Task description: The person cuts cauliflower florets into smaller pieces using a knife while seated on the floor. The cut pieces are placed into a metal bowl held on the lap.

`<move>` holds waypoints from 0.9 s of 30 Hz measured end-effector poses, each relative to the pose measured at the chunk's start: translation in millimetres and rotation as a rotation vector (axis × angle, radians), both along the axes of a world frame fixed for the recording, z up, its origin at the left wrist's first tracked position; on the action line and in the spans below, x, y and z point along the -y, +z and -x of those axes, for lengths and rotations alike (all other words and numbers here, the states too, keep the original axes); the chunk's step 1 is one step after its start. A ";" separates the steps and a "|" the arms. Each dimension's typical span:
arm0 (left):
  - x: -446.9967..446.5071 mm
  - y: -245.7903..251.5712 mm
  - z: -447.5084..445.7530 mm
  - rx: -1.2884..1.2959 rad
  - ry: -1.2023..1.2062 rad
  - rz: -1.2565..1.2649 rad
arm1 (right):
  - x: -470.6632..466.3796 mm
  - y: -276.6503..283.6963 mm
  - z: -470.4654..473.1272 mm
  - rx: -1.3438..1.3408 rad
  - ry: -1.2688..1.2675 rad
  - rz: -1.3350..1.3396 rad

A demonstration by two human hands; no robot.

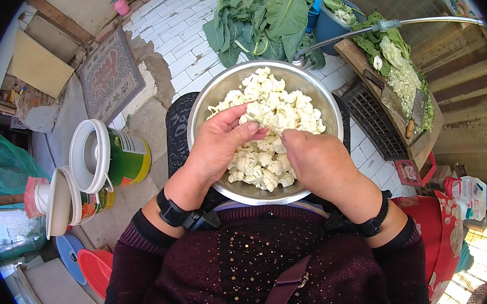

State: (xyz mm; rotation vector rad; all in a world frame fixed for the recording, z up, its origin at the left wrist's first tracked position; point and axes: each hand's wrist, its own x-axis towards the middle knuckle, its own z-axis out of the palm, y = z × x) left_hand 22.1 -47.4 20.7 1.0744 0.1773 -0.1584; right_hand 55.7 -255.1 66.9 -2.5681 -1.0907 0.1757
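A wide stainless steel bowl (205,87) rests on my lap, heaped with cauliflower florets (263,171). Over its left side, my left hand (222,139) pinches a small cauliflower piece (254,112) between thumb and fingers. My right hand (319,159) is closed over the bowl's right side, its fingertips close to that piece. A thin metallic edge, perhaps a small blade, shows at its fingertips; the rest is hidden in the fist.
Large green leaves (260,19) lie on the white tiles beyond the bowl. At right, a wooden board (434,113) on a black crate (374,118) bears chopped greens and a cleaver (419,106). Plastic buckets (128,156) stand at left, with red and blue basins (98,265) nearer.
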 end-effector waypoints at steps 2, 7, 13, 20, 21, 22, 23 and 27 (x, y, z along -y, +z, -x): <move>1.7 -1.0 0.7 -0.007 0.005 -0.017 | -1.8 -3.1 -0.5 0.009 0.001 0.005; 1.0 -2.7 1.5 -0.042 0.023 0.033 | -10.1 -8.4 -1.1 0.044 -0.002 0.019; 0.0 -2.7 2.3 -0.068 0.011 0.081 | -19.7 -11.1 -4.3 0.050 0.001 0.070; -1.6 -3.9 1.3 -0.069 0.000 0.130 | -22.4 -16.9 -6.0 0.057 -0.003 0.061; -2.8 -3.6 1.1 -0.073 -0.004 0.134 | -22.3 -17.3 -8.1 0.044 0.005 0.051; -4.5 -3.1 0.9 -0.078 -0.009 0.140 | -21.5 -17.4 -10.7 0.031 0.011 0.041; -5.3 -2.6 0.8 -0.091 -0.006 0.137 | -20.0 -17.1 -14.0 -0.047 0.019 0.012; -7.3 0.3 2.9 -0.037 -0.073 0.133 | -11.9 -13.8 -28.2 -0.310 0.065 -0.115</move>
